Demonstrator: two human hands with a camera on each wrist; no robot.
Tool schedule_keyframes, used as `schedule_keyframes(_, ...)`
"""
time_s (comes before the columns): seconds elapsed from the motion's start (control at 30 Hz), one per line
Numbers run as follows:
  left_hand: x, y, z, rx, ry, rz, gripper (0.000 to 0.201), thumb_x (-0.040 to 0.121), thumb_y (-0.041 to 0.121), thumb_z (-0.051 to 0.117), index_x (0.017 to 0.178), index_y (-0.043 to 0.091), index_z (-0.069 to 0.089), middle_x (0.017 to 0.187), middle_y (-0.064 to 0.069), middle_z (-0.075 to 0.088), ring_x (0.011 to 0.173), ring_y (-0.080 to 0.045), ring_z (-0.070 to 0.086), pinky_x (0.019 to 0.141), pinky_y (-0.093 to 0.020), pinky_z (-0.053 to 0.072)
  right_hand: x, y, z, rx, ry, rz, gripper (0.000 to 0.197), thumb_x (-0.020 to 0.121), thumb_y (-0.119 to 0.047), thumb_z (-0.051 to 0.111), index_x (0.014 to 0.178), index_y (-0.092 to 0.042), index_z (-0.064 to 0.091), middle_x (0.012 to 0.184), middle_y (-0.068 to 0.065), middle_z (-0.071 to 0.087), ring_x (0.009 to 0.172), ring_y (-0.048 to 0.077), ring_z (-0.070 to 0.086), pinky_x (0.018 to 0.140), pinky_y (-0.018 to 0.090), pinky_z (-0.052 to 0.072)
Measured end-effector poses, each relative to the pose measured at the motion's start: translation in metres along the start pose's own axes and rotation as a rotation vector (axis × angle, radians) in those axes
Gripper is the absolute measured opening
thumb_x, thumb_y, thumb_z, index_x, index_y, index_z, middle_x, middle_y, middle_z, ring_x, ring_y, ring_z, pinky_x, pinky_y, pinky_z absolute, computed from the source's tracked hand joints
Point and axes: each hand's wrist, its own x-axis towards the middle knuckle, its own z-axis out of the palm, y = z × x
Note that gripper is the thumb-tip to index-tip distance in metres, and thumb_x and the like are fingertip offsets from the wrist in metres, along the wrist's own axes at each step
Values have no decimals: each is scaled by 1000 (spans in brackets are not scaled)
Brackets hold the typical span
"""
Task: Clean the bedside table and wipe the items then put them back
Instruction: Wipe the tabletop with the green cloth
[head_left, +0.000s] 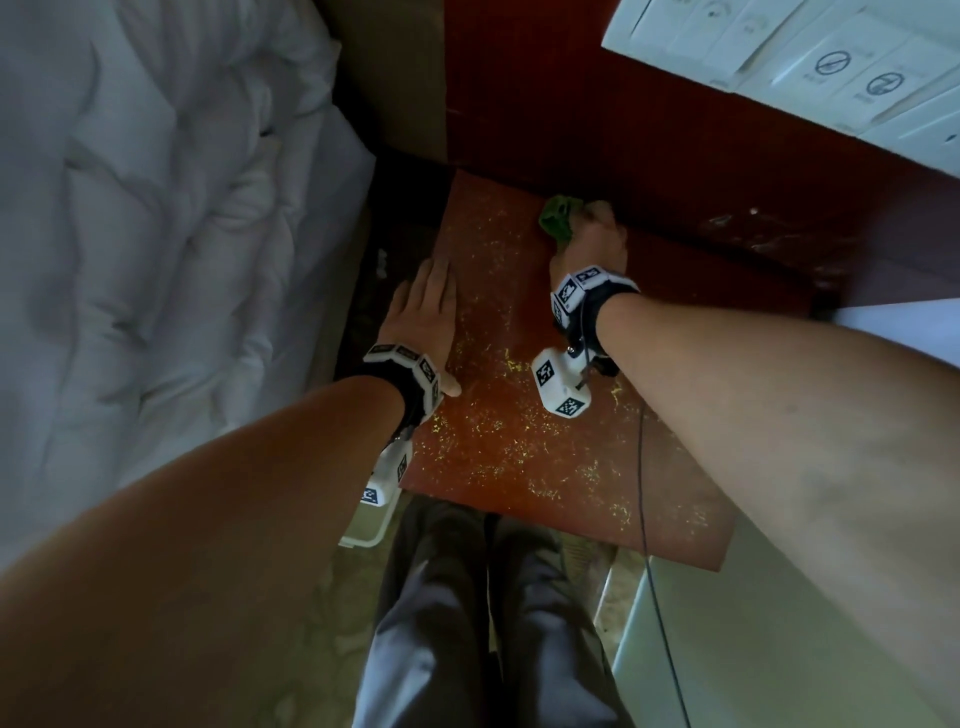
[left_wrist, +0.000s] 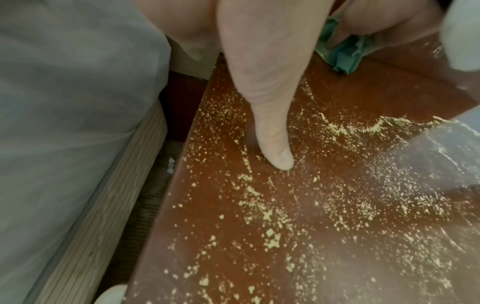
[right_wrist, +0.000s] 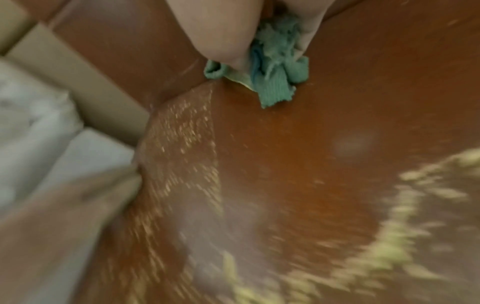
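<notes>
Head view: bedside table (head_left: 519, 467), red-brown top strewn with yellow crumbs (head_left: 488, 421). Right hand (head_left: 592, 244) bunches green cloth (head_left: 557, 217) at the far edge; best drawn toward the near edge in overlapping strokes, gathering debris. Left hand (head_left: 428, 312) lies flat, fingers straight, bracing the top.

Left wrist view: thumb (left_wrist: 275, 144) pressed on the table, holding nothing.

Right wrist view: blurred; cloth clenched between fingers (right_wrist: 221, 37), touching the wood.

Bedside table (head_left: 524, 431), yellow crumbs (left_wrist: 270, 238), green cloth (head_left: 557, 218)
</notes>
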Motion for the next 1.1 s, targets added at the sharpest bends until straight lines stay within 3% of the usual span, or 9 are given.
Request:
schedule_keyframes(0.17, -1, 2, 0, -18, 1, -5, 151, 58, 52, 89, 153, 2, -17, 159, -15, -26, 150, -31, -16, 121, -45, 0, 6, -13, 5, 7, -131, -270, 64, 88, 4, 43, 146, -24, 44, 148, 2, 36, 126, 33, 38, 103, 38, 41)
schedule_keyframes(0.3, -1, 4, 0, -10, 9, -15, 151, 57, 52, 89, 153, 2, -15, 160, -15, -26, 150, -31, -15, 122, -46, 2, 7, -14, 9, 103, -156, -246, 56, 90, -8, 46, 139, -35, 51, 144, 5, 39, 125, 28, 47, 98, 18, 33)
schedule_keyframes(0.43, -2, 3, -2, -2, 2, -14, 150, 58, 54, 88, 153, 1, -15, 160, -15, -25, 150, -32, -15, 122, -47, 3, -27, 6, 5, 4, -313, -426, 62, 91, 3, 47, 137, -39, 53, 148, -6, 41, 136, 22, 35, 113, 35, 34)
schedule_keyframes(0.5, -2, 3, -2, -1, -5, -16, 151, 58, 55, 88, 153, 1, -15, 160, -16, -26, 150, -32, -16, 121, -47, 3, -50, 13, 0, -35, -411, -489, 60, 93, 0, 50, 136, -41, 52, 148, -12, 41, 136, 20, 35, 110, 38, 39)
schedule_keyframes(0.6, -2, 4, -4, 0, -18, -21, 150, 58, 56, 87, 153, 1, -16, 159, -16, -28, 150, -32, -16, 121, -47, 3, -64, 18, -7, -89, -559, -572, 52, 94, -4, 53, 133, -38, 55, 141, -14, 49, 126, 15, 45, 97, 27, 43)
schedule_keyframes(0.67, -3, 5, -5, 1, -21, -16, 150, 59, 56, 87, 153, 1, -16, 159, -16, -28, 150, -32, -17, 121, -47, 3, -59, 19, -10, 10, -491, -511, 44, 94, -6, 55, 128, -32, 61, 130, -14, 56, 115, 13, 53, 85, 19, 41)
schedule_keyframes(0.73, -2, 4, -4, -8, -20, -9, 149, 60, 55, 87, 153, 1, -17, 159, -16, -29, 149, -32, -18, 121, -47, 2, -44, 26, -7, 145, -244, -337, 42, 91, -6, 57, 128, -27, 63, 127, -9, 55, 107, 15, 54, 77, 17, 40)
schedule_keyframes(0.83, -3, 2, -3, -29, -8, 3, 150, 60, 54, 87, 152, 1, -18, 159, -14, -29, 149, -31, -18, 122, -46, 3, -14, 34, 1, 274, 9, -94, 45, 88, -3, 57, 130, -19, 63, 131, 6, 53, 113, 27, 54, 83, 23, 42)
schedule_keyframes(1.1, -1, -1, 0, -56, -2, 21, 150, 60, 51, 89, 153, 1, -18, 159, -14, -29, 149, -30, -20, 121, -47, 2, 10, -9, 14, 32, -15, -140, 55, 89, 0, 46, 142, -15, 50, 145, 6, 39, 124, 32, 41, 99, 32, 42)
